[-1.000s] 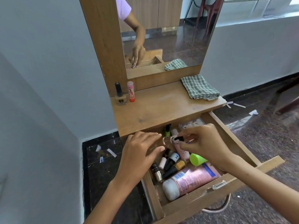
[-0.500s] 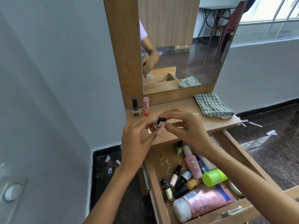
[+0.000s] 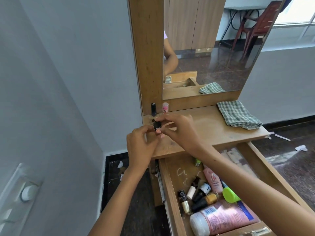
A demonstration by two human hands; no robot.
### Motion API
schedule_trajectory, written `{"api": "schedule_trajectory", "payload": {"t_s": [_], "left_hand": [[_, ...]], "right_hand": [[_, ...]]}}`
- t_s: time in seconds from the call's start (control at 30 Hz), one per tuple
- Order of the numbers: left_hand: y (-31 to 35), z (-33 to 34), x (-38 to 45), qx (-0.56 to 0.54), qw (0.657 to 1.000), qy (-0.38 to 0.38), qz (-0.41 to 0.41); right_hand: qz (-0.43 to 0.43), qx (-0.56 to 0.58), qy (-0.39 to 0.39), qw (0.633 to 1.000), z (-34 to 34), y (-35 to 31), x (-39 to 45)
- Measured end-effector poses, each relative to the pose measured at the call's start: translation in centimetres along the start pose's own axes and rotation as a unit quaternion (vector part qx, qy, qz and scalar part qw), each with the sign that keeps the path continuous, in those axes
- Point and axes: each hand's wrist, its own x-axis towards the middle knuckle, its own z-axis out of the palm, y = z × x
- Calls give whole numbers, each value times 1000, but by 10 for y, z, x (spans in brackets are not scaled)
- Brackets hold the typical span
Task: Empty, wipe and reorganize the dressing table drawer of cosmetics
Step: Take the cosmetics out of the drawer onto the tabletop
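Drawer [image 3: 170, 193] open at five o'clock, cosmetics inside — above the counter [image 3: 213, 126], left hand [image 3: 141, 143] and right hand [image 3: 180, 130] both pinch a small dark bottle [image 3: 157, 125].

Head camera looks down, close over hands [image 3: 163, 133].

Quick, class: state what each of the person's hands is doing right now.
Left hand: fingers pinch the small dark item from the left.
Right hand: fingertips pinch the same item from the right.
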Motion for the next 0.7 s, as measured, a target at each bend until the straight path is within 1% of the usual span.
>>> {"api": "schedule_trajectory", "payload": {"t_s": [0.07,0.2,0.27,0.33,0.43,0.53,0.63,0.7], "left_hand": [[-2,2,1,7,1000,15,-6],[-5,2,6,8,1000,18,-6],[-9,3,11,22,999,30,-1],[-13,4,13,36,999,28,5],[-15,5,13,51,998,18,24],[-11,3,4,69,996,24,56],[-6,-1,-17,101,990,45,86],[-3,-3,-35,121,985,38,117]], "right_hand": [[9,-2,6,1000,1,4,-2],[31,-10,8,999,-17,11,-18],[3,-39,5,999,-33,13,-33],[-35,-61,-15,997,-48,17,-51],[-66,-97,-89,989,-63,22,-78],[-52,-145,-166,974,-74,28,-100],[-12,-184,-278,943,-79,36,-115],[-7,-204,-335,920,-76,41,-121]]}}
